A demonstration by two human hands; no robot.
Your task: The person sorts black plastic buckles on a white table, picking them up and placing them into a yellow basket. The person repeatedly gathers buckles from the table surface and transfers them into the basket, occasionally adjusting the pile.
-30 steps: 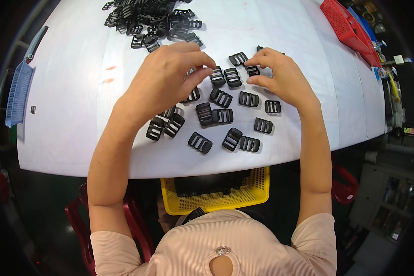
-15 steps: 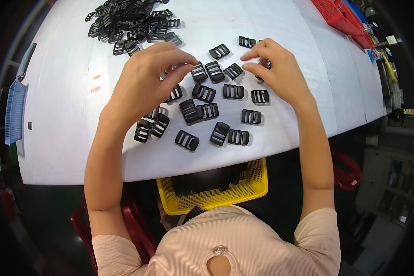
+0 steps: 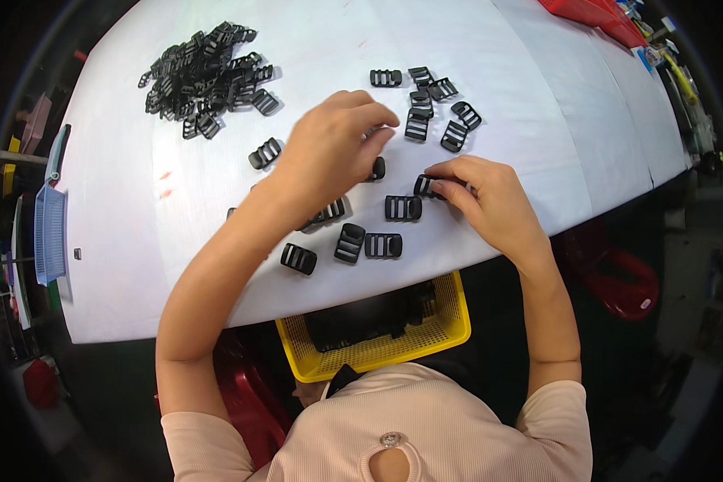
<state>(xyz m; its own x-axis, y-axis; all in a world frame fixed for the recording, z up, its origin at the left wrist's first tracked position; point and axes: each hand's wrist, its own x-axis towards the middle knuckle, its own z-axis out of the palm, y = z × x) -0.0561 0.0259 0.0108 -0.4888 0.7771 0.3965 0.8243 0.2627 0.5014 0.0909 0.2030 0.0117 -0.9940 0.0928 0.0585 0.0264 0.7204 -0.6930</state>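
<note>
Reaching over a white worktop point(image 3: 490, 48), the person's left hand point(image 3: 329, 153) hung with fingers loosely curled above scattered black plastic slide buckles; whether those fingers held anything could not be told, since the hand hid what lay under it. The right hand point(image 3: 490, 201) rested near the worktop's front edge, its fingers pinched narrow on one buckle point(image 3: 422, 186). That buckle was small, flat, black and ribbed with slots, and lay on the worktop just right of another like it point(image 3: 402, 207). Several loose buckles point(image 3: 382, 245) sat close to the front edge, so a sweep of a forearm could likely have knocked them off, perhaps missing the yellow basket point(image 3: 450, 321) below. A dense heap of the same buckles point(image 3: 205, 76) lay at far left.
</note>
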